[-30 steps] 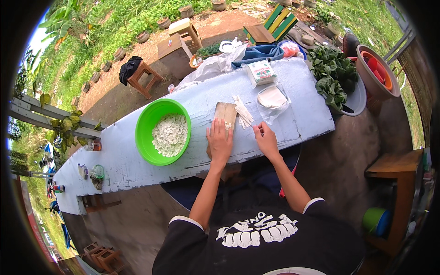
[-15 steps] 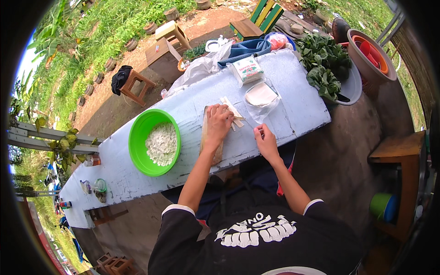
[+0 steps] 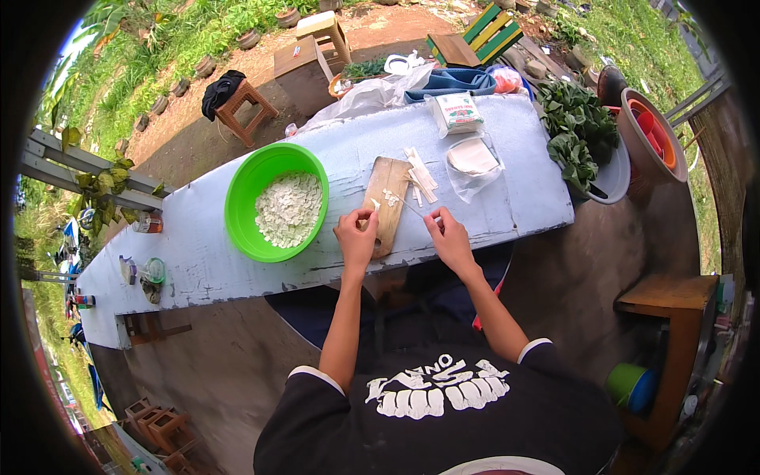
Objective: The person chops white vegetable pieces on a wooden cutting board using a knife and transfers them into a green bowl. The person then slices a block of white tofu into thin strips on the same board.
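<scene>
On the table lies a wooden cutting board (image 3: 383, 184) with small pale cut bits (image 3: 390, 197) on it. My left hand (image 3: 355, 239) is at the board's left edge, fingers pinched together on a small pale piece (image 3: 375, 203). My right hand (image 3: 450, 241), closed, is just right of the board and grips what looks like a thin knife (image 3: 410, 207), its tip pointing over the board. Several pale flat strips (image 3: 422, 176) lie at the board's upper right. Left of the board stands a green basin (image 3: 234, 207) with many small pale flat pieces (image 3: 290, 210) in it.
A clear bag with pale square sheets (image 3: 473, 157) and a white packet (image 3: 457, 115) lie beyond my right hand. Leafy greens (image 3: 576, 131) fill a basin at the table's right end. Jars (image 3: 153, 271) stand far left; a blue cloth (image 3: 451, 84) lies at the back.
My left hand has left the strips and come back toward me, uncovering the board and its bits. The right hand has moved slightly left, toward the board. The whole view has shifted.
</scene>
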Tool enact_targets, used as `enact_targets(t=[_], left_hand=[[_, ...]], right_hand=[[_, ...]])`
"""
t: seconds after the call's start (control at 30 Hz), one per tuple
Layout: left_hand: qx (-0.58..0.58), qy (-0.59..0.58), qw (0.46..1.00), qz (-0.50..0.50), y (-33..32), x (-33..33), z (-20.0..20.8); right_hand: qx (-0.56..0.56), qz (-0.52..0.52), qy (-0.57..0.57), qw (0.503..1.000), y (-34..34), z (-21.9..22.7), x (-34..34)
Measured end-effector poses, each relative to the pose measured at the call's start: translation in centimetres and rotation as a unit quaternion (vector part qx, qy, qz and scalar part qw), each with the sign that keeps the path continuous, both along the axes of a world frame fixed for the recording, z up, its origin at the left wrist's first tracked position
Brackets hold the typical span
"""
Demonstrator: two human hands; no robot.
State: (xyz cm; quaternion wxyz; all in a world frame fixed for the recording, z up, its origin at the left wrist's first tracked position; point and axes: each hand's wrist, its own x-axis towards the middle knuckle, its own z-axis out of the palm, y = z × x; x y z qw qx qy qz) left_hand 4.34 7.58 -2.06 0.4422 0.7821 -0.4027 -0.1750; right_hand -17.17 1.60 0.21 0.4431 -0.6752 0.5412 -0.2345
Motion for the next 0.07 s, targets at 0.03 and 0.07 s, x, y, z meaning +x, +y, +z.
enact_targets(t=[0.03,0.07], left_hand=[[0.014,-0.030,0.999,0.003,1.1,0.4,-1.1],[0.028,-0.060,0.998,0.006,2.0,0.7,-2.3]], right_hand=[[0.003,0.031,0.021,0.999,0.1,0.0,0.7],[-0.003,0.048,0.029,0.998,0.3,-0.1,1.3]])
